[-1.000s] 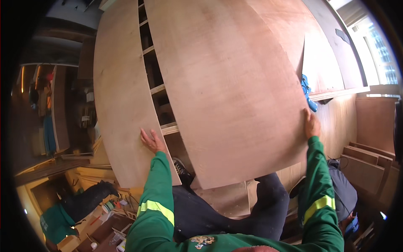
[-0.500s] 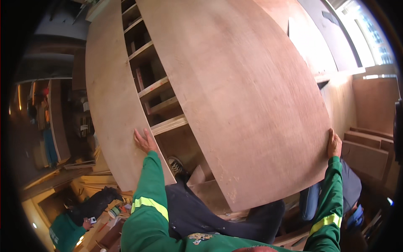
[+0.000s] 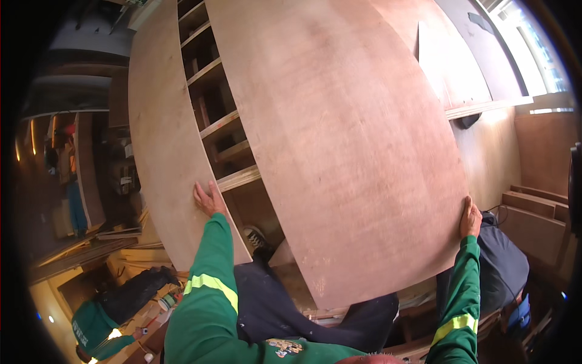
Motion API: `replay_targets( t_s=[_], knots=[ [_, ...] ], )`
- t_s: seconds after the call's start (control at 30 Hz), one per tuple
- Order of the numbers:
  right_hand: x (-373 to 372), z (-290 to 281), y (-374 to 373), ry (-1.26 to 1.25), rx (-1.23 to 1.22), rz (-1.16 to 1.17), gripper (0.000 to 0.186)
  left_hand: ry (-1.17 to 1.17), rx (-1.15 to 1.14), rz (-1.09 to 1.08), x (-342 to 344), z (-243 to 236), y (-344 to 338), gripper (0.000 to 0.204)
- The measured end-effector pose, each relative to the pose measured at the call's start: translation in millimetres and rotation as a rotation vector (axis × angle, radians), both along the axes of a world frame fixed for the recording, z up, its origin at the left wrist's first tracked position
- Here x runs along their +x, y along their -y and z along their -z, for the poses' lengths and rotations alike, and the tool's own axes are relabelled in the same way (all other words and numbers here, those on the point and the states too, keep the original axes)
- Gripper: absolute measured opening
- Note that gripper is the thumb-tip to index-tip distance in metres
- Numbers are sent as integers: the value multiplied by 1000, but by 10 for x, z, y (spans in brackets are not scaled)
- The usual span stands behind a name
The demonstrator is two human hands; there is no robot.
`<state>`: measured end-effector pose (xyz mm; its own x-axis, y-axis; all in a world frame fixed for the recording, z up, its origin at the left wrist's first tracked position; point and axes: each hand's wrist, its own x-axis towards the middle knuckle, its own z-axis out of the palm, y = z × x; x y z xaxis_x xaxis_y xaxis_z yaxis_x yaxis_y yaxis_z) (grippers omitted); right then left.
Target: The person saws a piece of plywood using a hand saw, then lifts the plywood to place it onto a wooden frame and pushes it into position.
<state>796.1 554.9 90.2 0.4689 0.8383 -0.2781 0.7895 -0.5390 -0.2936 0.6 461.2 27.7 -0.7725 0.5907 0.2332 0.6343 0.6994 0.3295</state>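
A large plywood sheet (image 3: 345, 145) lies across a wooden frame in front of me. To its left lies a narrower plywood panel (image 3: 159, 139), and a long gap between the two shows the frame's crosspieces (image 3: 237, 178). My left hand (image 3: 210, 199) rests on the narrow panel close to its gap-side edge, fingers apart. At the right edge of the large sheet, my right hand (image 3: 470, 218) is closed around the rim; part of its grip is hidden beneath.
A person in green (image 3: 100, 327) is at the lower left, among wood offcuts. Dark bag-like bundle (image 3: 502, 267) sits beyond my right hand. Stacked boards (image 3: 536, 212) stand at the right. My shoe (image 3: 254, 236) shows through the gap.
The large sheet has shifted left, narrowing the gap at its near end. My right hand has moved left and nearer with it. My left hand has barely moved.
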Motion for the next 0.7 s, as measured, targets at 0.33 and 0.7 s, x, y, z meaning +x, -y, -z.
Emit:
replay_targets(
  t_s=[0.33, 0.7],
  knots=[
    [-99, -127, 60, -3, -29, 39, 74, -8, -66, -17, 131, -26, -157, 72],
    [217, 10, -1392, 80, 20, -127, 82, -59, -28, 2, 63, 5, -37, 71]
  ],
)
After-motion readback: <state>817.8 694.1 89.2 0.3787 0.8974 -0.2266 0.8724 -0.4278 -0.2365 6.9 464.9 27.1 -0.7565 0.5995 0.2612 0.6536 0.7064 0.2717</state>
